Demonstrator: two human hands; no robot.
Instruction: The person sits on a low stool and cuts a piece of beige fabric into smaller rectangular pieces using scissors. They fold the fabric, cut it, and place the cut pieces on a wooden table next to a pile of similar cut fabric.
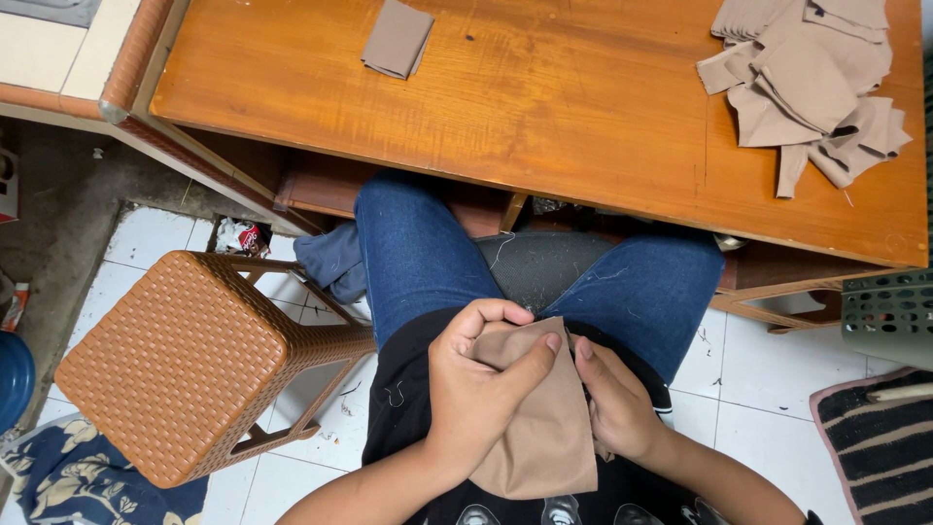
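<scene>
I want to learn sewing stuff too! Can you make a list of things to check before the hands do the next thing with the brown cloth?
1. Left hand grips the tan cloth piece: ok.
2. Right hand touches the cloth's edge: ok.
3. Cloth lies over the lap, off the floor: ok.
4. More cut pieces wait in the pile on the wooden table: ok.
5. One folded piece sits apart from the pile: ok.
6. Needle or thread in the fingers: cannot tell.
</scene>
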